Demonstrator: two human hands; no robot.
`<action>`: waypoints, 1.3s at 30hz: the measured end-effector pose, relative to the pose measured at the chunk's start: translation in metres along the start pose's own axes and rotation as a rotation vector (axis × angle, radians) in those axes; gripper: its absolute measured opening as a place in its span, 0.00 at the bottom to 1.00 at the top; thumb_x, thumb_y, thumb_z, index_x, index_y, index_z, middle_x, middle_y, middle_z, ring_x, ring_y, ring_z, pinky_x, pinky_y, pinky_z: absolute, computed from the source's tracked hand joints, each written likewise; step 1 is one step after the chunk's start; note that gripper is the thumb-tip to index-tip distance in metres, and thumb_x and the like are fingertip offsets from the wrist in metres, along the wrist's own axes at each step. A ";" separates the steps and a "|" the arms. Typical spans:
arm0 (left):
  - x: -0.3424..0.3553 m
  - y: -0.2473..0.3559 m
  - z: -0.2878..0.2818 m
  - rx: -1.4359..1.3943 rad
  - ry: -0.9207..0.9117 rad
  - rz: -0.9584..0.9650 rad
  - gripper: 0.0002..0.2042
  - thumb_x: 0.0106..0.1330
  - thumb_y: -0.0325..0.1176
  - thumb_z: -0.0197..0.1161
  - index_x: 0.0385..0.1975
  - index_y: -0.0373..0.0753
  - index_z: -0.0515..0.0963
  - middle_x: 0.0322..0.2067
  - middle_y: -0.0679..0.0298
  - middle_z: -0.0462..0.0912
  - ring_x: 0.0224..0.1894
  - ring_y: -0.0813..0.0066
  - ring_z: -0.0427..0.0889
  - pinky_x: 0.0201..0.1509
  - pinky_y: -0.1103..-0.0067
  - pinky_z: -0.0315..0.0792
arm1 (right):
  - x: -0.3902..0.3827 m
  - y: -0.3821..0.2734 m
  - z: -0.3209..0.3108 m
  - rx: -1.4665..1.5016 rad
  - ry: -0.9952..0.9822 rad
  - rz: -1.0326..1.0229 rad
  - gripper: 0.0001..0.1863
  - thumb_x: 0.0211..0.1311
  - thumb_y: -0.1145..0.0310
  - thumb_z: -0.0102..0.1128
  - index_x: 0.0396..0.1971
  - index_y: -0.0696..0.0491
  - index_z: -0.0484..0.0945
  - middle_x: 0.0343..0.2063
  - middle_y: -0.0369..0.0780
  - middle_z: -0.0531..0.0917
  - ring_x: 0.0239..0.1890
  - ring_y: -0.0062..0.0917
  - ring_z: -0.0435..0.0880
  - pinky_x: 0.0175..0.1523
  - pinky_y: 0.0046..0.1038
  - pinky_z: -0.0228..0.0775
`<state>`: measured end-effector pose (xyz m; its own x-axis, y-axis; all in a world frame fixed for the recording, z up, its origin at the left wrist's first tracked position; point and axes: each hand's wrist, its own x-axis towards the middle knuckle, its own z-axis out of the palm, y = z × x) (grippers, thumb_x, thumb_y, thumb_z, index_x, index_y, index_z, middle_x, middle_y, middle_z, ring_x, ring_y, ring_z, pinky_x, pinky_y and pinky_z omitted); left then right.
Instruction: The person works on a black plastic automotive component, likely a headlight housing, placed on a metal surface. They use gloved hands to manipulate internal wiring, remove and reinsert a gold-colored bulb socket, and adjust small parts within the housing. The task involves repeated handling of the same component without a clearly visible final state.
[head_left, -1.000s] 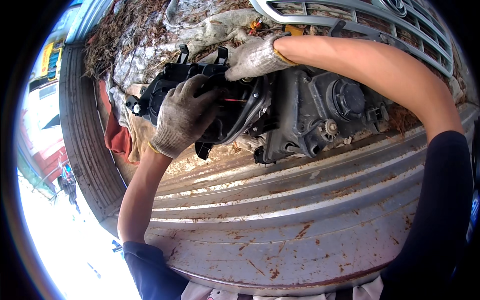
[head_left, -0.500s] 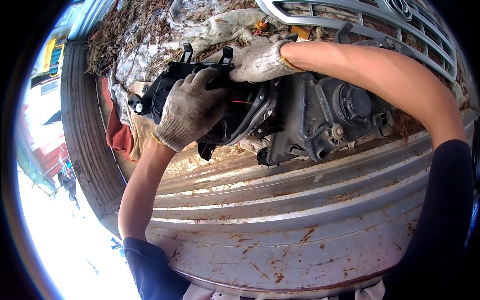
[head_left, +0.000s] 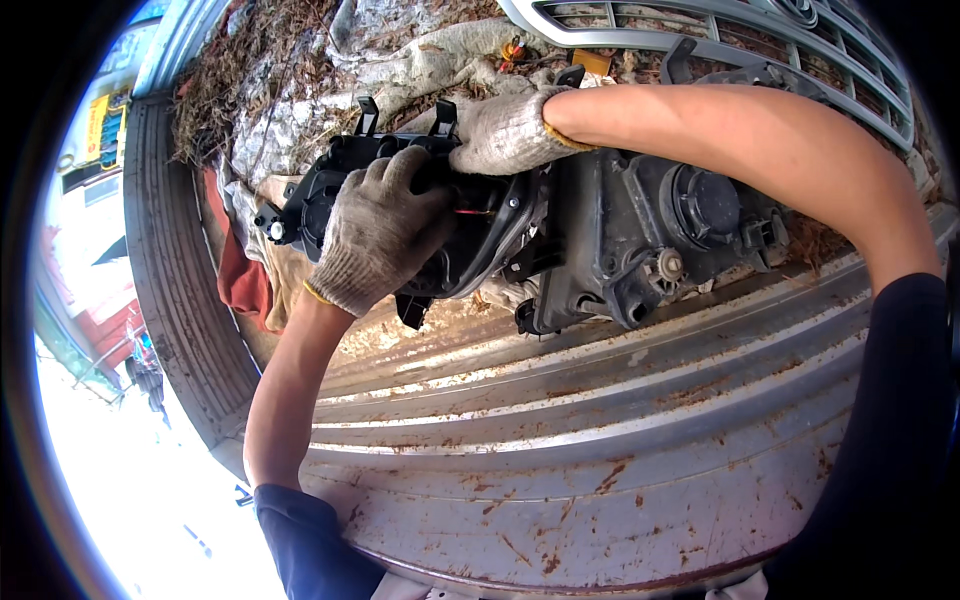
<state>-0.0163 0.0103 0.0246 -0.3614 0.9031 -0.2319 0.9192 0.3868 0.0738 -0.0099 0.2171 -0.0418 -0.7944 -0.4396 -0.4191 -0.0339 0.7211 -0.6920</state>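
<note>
1. Left hand (head_left: 380,235), in a grey knit work glove, is closed over the near face of the black moulded-plastic headlamp housing (head_left: 450,215); fingers wrap its upper edge.
2. Right hand (head_left: 505,130), same kind of glove, is clamped on the housing's far top edge, beside the upright mounting tabs.
3. Housing sits on the rusty ribbed metal truck bed (head_left: 560,430), touching a second dark grey headlamp unit (head_left: 660,225) to its right.
4. Long axis runs left to right; the back, with sockets, faces the camera. Lens side hidden.
5. Judgement: rigid, bulky, moderately light; thin tabs and lens look breakable. Grip the thick body shell, not tabs or wiring.
6. Far side: silver plastic car grille (head_left: 700,30), dirty white cloth (head_left: 400,60), dry brown straw (head_left: 240,80).
</note>
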 end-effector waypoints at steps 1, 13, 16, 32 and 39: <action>0.002 0.000 -0.002 0.029 -0.017 0.015 0.11 0.62 0.43 0.65 0.40 0.48 0.85 0.54 0.53 0.76 0.52 0.54 0.78 0.55 0.60 0.71 | -0.002 0.000 0.001 0.007 0.008 -0.002 0.29 0.65 0.48 0.51 0.46 0.62 0.82 0.44 0.55 0.85 0.50 0.45 0.84 0.57 0.41 0.73; -0.029 -0.013 -0.002 0.009 -0.050 0.048 0.15 0.57 0.43 0.70 0.43 0.49 0.85 0.57 0.56 0.75 0.55 0.54 0.77 0.56 0.62 0.72 | -0.024 -0.011 0.013 0.162 0.148 -0.091 0.27 0.65 0.49 0.55 0.38 0.62 0.84 0.39 0.52 0.83 0.42 0.45 0.84 0.52 0.42 0.73; -0.038 -0.008 -0.002 0.027 0.010 0.039 0.15 0.57 0.42 0.70 0.44 0.50 0.84 0.58 0.56 0.74 0.57 0.53 0.77 0.58 0.61 0.71 | -0.030 -0.015 0.014 0.239 0.109 -0.069 0.24 0.67 0.53 0.55 0.41 0.63 0.83 0.35 0.49 0.83 0.35 0.38 0.85 0.48 0.39 0.76; -0.045 -0.001 0.001 0.097 0.081 0.010 0.14 0.54 0.41 0.75 0.41 0.53 0.86 0.56 0.58 0.76 0.54 0.58 0.80 0.57 0.64 0.75 | -0.040 -0.024 0.016 0.193 0.094 -0.081 0.26 0.67 0.56 0.61 0.55 0.62 0.80 0.50 0.51 0.84 0.53 0.37 0.84 0.60 0.34 0.74; -0.045 0.003 0.000 0.121 0.090 0.007 0.16 0.54 0.44 0.75 0.42 0.51 0.86 0.57 0.56 0.74 0.55 0.56 0.78 0.57 0.63 0.73 | -0.039 -0.026 0.018 0.175 0.118 -0.066 0.26 0.66 0.56 0.61 0.55 0.61 0.81 0.48 0.51 0.84 0.51 0.37 0.85 0.59 0.35 0.74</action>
<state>0.0024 -0.0294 0.0356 -0.3628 0.9207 -0.1435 0.9318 0.3604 -0.0438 0.0327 0.2062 -0.0182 -0.8599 -0.4096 -0.3046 0.0093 0.5841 -0.8116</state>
